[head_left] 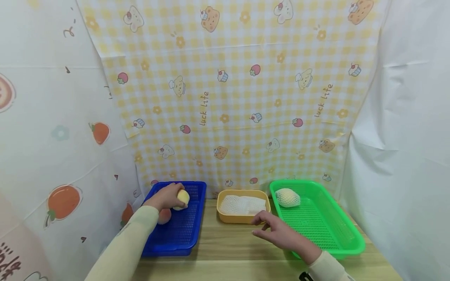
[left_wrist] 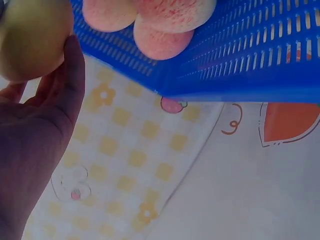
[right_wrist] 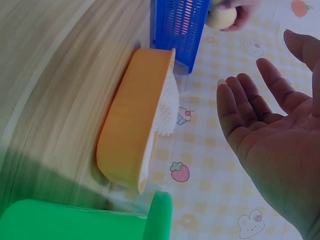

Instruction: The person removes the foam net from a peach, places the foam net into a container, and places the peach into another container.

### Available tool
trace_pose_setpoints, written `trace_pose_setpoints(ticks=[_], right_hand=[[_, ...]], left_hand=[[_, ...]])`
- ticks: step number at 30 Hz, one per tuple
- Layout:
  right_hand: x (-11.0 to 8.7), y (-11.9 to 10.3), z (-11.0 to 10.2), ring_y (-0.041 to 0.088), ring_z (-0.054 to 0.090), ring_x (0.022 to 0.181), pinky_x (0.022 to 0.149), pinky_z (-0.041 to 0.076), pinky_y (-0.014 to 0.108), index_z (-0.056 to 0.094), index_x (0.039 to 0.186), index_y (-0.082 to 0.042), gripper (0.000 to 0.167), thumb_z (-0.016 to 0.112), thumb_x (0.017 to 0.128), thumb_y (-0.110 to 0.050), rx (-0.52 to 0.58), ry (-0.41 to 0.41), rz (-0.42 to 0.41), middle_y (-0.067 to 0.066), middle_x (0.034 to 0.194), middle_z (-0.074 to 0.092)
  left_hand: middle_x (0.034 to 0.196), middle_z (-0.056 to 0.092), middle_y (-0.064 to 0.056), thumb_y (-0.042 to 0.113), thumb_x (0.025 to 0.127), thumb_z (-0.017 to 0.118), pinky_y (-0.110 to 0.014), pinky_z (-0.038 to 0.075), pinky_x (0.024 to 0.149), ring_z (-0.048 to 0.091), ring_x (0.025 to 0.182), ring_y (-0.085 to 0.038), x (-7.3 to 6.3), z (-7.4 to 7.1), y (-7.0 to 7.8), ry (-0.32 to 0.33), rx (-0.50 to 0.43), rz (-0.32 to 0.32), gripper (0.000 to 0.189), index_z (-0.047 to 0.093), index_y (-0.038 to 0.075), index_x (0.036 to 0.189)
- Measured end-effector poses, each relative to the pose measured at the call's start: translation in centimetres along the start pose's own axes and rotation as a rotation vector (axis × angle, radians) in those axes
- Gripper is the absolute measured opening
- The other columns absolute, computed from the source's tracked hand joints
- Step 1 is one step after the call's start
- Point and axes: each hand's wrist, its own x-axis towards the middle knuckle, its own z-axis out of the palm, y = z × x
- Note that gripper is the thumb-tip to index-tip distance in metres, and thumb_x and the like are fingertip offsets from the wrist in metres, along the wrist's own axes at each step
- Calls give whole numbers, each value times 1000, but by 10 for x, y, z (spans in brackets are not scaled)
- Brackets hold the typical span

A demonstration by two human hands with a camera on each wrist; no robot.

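Note:
My left hand (head_left: 168,196) grips a yellow peach (head_left: 183,198) at the back of the blue basket (head_left: 183,234), thumb and fingers on its sides. Close up in the left wrist view, the peach (left_wrist: 35,37) has a smooth, pale yellow skin. Several pink peaches (left_wrist: 162,40) lie in the basket below, partly hidden by my arm in the head view. My right hand (head_left: 277,232) hovers with loosely bent fingers at the front right of a yellow-orange box (head_left: 233,219), holding nothing. White foam net sleeves (head_left: 242,205) fill that box.
On the right stands a green basket (head_left: 316,222) with a yellow fruit in a white foam net (head_left: 288,198) at its back left. A wooden table (head_left: 225,249) carries everything. Printed cloth (head_left: 239,97) hangs behind, and pale cloths flank both sides.

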Motion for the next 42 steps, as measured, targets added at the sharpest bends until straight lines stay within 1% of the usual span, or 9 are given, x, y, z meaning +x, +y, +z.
trace_pose_setpoints(ticks=[5, 9, 11, 16, 20, 24, 30, 35, 42], right_hand=[[-1, 2, 0, 18, 65, 119, 95, 59, 33, 67, 126, -20, 20, 74, 109, -29, -18, 7, 2, -1, 127, 65], [-1, 2, 0, 19, 65, 119, 96, 59, 34, 66, 127, -19, 22, 74, 109, -29, -13, 5, 6, 0, 127, 65], [-2, 3, 0, 22, 66, 119, 95, 59, 34, 66, 127, -18, 21, 74, 109, -28, -3, 2, 15, 3, 127, 65], [-5, 4, 1, 28, 66, 118, 95, 59, 35, 66, 126, -16, 20, 73, 110, -24, 18, -7, 36, 5, 127, 65], [-8, 4, 1, 23, 66, 118, 96, 59, 35, 66, 127, -17, 19, 72, 110, -21, 13, -9, 31, 1, 127, 65], [-9, 4, 0, 17, 65, 117, 95, 59, 35, 66, 126, -17, 17, 72, 110, -21, 5, -4, 24, 0, 127, 65], [-10, 5, 0, 23, 66, 118, 96, 59, 35, 66, 126, -17, 20, 72, 111, -26, 15, -14, 31, 2, 128, 64], [-12, 6, 0, 23, 67, 116, 96, 59, 36, 66, 127, -17, 19, 71, 111, -26, 14, -23, 44, 2, 128, 64], [-13, 7, -1, 28, 67, 117, 96, 59, 36, 65, 129, -17, 21, 71, 111, -25, 20, -26, 51, 1, 129, 65]], left_hand=[[108, 61, -7, 35, 78, 103, -47, 56, 84, 60, 93, -24, 5, 14, 2, -62, 89, -29, 62, 67, 12, 122], [104, 60, -7, 40, 74, 104, -49, 56, 84, 60, 92, -25, 4, 26, 8, -61, 194, -74, 60, 67, 17, 116], [104, 61, -8, 39, 72, 105, -50, 56, 84, 61, 93, -26, 3, 32, 13, -58, 211, -86, 61, 67, 15, 114], [111, 65, -19, 25, 68, 107, -51, 59, 83, 64, 94, -33, 1, 44, 20, -33, 193, -98, 64, 67, 5, 114], [111, 66, -23, 21, 65, 109, -53, 60, 78, 66, 90, -35, 2, 50, 20, 2, 214, -112, 58, 64, 8, 100], [105, 70, -20, 18, 62, 110, -54, 61, 73, 68, 86, -35, 4, 55, 17, 34, 243, -78, 53, 66, 9, 91], [106, 67, -22, 14, 60, 111, -54, 61, 70, 67, 86, -36, 4, 65, 10, 83, 274, -75, 59, 67, 5, 98], [102, 67, -21, 6, 62, 105, -49, 60, 65, 62, 76, -31, 1, 70, 14, 105, 263, -106, 50, 68, 5, 95], [107, 64, -26, 19, 62, 110, -54, 61, 71, 65, 83, -37, 3, 77, 10, 117, 310, -114, 71, 62, 0, 111]])
